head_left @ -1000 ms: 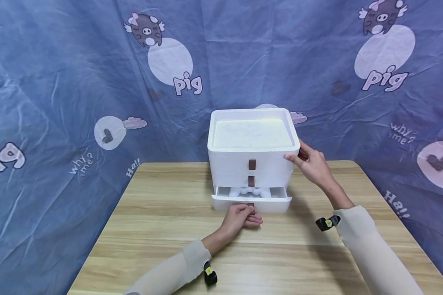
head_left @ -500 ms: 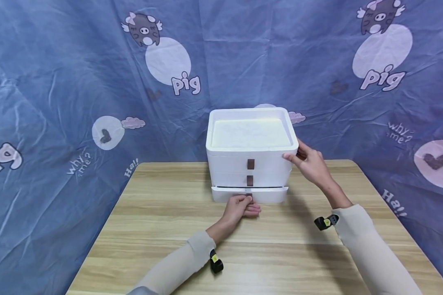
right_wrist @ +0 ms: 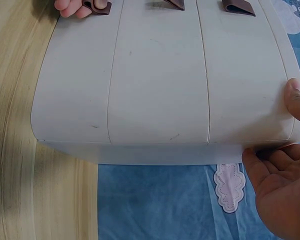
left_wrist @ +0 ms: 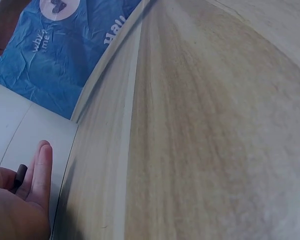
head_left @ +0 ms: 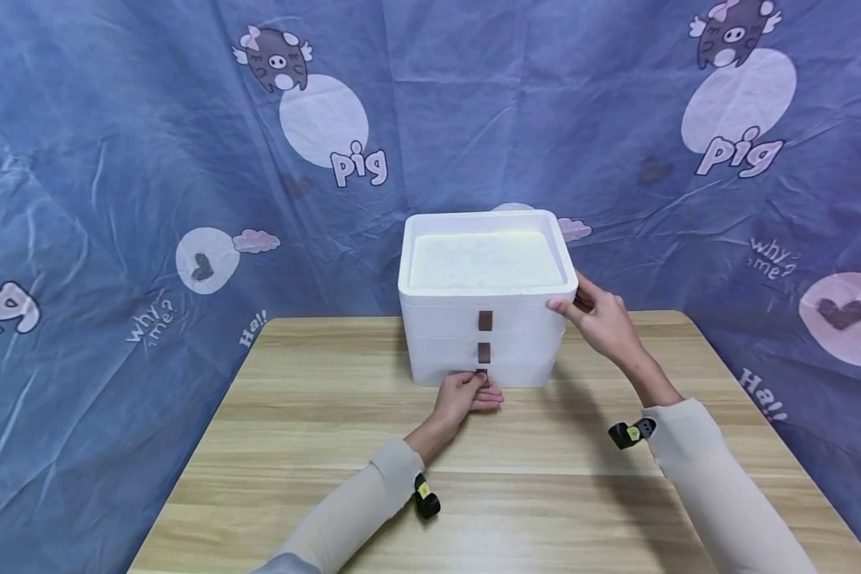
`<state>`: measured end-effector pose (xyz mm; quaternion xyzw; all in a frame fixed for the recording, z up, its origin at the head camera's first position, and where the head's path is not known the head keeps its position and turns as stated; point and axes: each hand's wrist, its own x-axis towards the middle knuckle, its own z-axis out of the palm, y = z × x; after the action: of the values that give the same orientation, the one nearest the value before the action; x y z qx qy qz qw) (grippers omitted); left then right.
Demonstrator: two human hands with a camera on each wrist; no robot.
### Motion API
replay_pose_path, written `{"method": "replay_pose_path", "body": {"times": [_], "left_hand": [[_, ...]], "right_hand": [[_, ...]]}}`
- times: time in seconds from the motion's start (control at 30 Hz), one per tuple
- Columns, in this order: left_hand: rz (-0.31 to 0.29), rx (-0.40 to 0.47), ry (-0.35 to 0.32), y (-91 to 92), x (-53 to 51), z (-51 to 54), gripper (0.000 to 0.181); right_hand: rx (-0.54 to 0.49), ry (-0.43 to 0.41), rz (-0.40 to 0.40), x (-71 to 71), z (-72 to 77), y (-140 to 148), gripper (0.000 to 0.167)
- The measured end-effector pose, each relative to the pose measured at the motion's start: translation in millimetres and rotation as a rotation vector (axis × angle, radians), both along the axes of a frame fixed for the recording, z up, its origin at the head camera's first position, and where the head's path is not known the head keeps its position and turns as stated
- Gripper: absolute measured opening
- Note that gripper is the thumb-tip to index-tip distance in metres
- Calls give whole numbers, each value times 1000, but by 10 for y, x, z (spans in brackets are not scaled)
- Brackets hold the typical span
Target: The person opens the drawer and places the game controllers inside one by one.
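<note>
A white drawer unit stands at the back of the table, its three stacked drawers flush with the front. Down at the bottom drawer, my left hand pinches the brown pull tab between thumb and finger, the other fingers reaching out beside it. My right hand holds the unit's upper right corner, thumb on the front and fingers around the side. The tabs of the middle drawer and the top drawer are untouched. What lies inside the drawers is hidden.
A shallow tray top with a raised rim crowns the unit. The wooden table stretches in front and to both sides. A blue printed curtain hangs behind and beside it.
The bottom drawer, pulled out with white items showing a second ago, has slid back in until flush. My left hand moved inward with its tab; my right hand kept its hold.
</note>
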<state>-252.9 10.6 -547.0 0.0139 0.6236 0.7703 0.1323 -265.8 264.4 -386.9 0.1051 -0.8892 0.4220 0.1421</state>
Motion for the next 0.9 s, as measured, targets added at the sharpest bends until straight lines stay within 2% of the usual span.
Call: {"method": "replay_pose_path", "body": {"times": [0.3, 0.47, 0.67, 0.8, 0.9], "left_hand": [[-24, 5, -24, -9, -28, 6, 30], [-73, -17, -41, -69, -41, -3, 31], [-107, -80, -16, -251, -42, -15, 34], [-112, -140, 20, -425, -32, 41, 32], [-111, -189, 49, -582, -26, 101, 28]], "right_hand": [[2, 2, 5, 1, 7, 3, 78], [11, 4, -3, -8, -16, 20, 79], [63, 0, -19, 11, -35, 17, 77], [90, 10, -12, 60, -61, 32, 73], [84, 30, -6, 113, -103, 77, 62]]}}
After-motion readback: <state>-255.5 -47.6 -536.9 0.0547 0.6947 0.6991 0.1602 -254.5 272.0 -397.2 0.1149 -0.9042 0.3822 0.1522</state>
